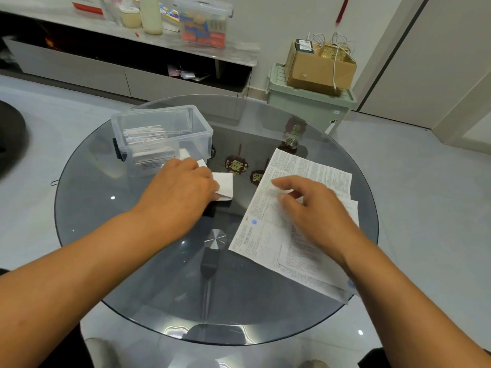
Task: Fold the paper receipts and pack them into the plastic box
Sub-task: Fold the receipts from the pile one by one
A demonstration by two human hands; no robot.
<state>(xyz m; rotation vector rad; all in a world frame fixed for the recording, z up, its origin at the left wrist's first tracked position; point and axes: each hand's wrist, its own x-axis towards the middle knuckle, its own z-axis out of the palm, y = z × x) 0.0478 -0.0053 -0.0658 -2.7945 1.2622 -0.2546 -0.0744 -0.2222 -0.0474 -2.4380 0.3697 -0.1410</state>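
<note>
Receipts come in two lots: a folded one (225,185) gripped in the left hand (183,185), and a loose stack of flat sheets (287,208) on the right side of the worktop (138,248). The left hand's fingers curl round the folded piece just beside the near wall of the box (162,134), which fits a piece about to go in; the box stands open at the far left of the worktop, with a row of folded slips already upright inside against its left end (the right end looks bare, so there seems room for more). The right hand (316,211) rests on the flat stack with fingers relaxed and spread, holding nothing, probably pinning the sheets or feeling for the next one to lift. Keeping stack and box on opposite sides lets each hand do its own job without crossing. The worktop is a round disc of dark glass on a central post, and red-and-gold ornaments (236,166) show near its middle, whether on the glass or beneath it I cannot tell. Around it the floor is pale tile; behind runs a low cabinet (79,65) carrying bottles and a lidded tub, and to the right a cardboard carton (318,67) sits on a green bin (305,107) against the wall.
</note>
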